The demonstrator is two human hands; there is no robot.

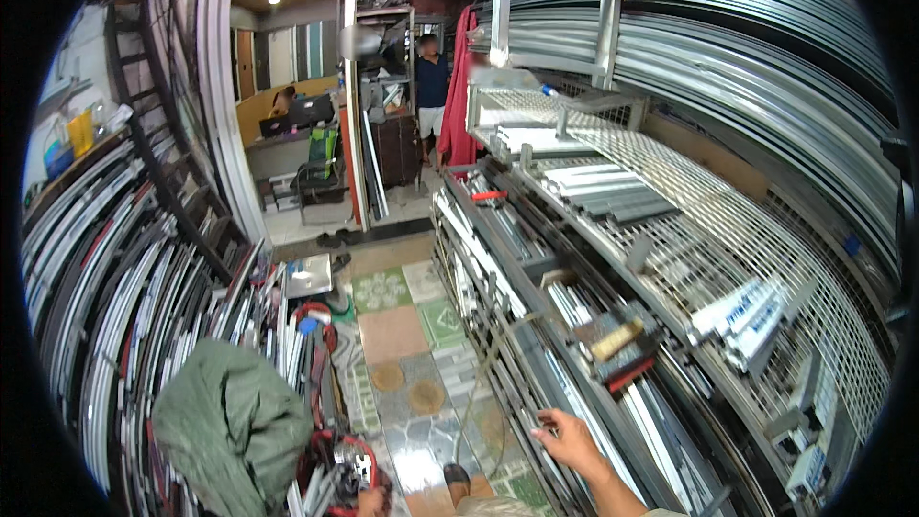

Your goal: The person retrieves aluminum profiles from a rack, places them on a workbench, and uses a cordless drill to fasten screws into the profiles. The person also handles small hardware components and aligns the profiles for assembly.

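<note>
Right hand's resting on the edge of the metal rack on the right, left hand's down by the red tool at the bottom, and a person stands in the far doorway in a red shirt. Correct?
Not quite. The head view shows the person in the far doorway in a dark blue shirt; the red is a cloth hanging beside them. The rest stands: right hand on the rack edge, left hand by the red tool.

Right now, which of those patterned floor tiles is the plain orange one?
The plain orange tile lies mid-aisle, just below the green floral tile and left of a smaller green one. The tiles nearer the person are grey with round brown medallions.
</note>
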